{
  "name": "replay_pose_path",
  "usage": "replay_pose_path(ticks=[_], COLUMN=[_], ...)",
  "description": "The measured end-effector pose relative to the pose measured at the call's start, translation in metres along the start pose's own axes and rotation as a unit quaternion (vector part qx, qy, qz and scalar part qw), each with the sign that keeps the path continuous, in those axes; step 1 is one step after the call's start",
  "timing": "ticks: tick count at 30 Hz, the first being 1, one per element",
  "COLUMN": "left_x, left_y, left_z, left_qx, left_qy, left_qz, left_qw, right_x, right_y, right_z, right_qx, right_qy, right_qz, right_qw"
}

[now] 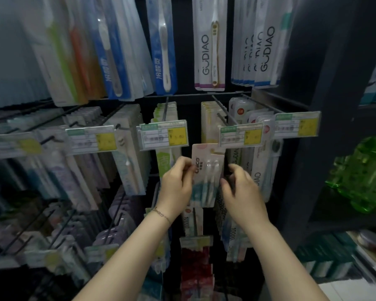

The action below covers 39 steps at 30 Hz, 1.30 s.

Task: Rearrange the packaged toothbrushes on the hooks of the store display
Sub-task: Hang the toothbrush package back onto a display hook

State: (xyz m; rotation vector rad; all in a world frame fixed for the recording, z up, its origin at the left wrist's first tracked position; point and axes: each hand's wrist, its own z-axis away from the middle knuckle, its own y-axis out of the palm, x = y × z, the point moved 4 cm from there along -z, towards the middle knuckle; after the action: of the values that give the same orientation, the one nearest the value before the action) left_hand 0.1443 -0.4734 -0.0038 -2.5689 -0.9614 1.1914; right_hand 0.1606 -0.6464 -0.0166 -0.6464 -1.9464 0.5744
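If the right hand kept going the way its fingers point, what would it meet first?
The right hand would probably meet the right edge of the toothbrush pack the left hand holds; depth is unclear.

Twin-brush pack between the grips
A pale card pack point(207, 170) with two white brushes and a teal foot stands upright. The left grip point(178, 183) pinches its left edge, and the right grip point(241, 187) is just beside its right edge. Other packs point(208, 51) hang on hooks point(220, 107) above.
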Motion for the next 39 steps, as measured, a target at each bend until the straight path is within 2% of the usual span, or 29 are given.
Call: replay_pose_path(ticks=[9,13,17,21,29,39], left_x=[-0.003,-0.01,-0.011,-0.001,0.039,0.081], left_y=[-0.033,-0.05,-0.066,-0.087,-0.146,-0.246], left_z=[0.017,0.024,0.032,0.043,0.071,0.091], left_qx=[-0.013,-0.039,-0.069,-0.083,-0.036,-0.03], left_qy=[-0.055,-0.061,-0.077,-0.112,-0.13,-0.153], left_qz=[0.017,0.018,0.021,0.025,0.024,0.019], left_qw=[0.998,0.997,0.994,0.99,0.991,0.988], right_x=[0.022,0.037,0.052,0.069,0.118,0.198], right_y=[0.023,0.026,0.033,0.05,0.094,0.166], right_z=[-0.006,-0.002,0.006,0.015,0.033,0.064], right_qx=[0.057,0.081,0.087,0.102,0.082,0.057], right_qy=[-0.094,-0.129,-0.131,-0.138,-0.128,-0.104], right_qz=[-0.052,-0.117,-0.198,-0.22,-0.232,-0.259], right_qw=[0.993,0.981,0.967,0.96,0.961,0.959])
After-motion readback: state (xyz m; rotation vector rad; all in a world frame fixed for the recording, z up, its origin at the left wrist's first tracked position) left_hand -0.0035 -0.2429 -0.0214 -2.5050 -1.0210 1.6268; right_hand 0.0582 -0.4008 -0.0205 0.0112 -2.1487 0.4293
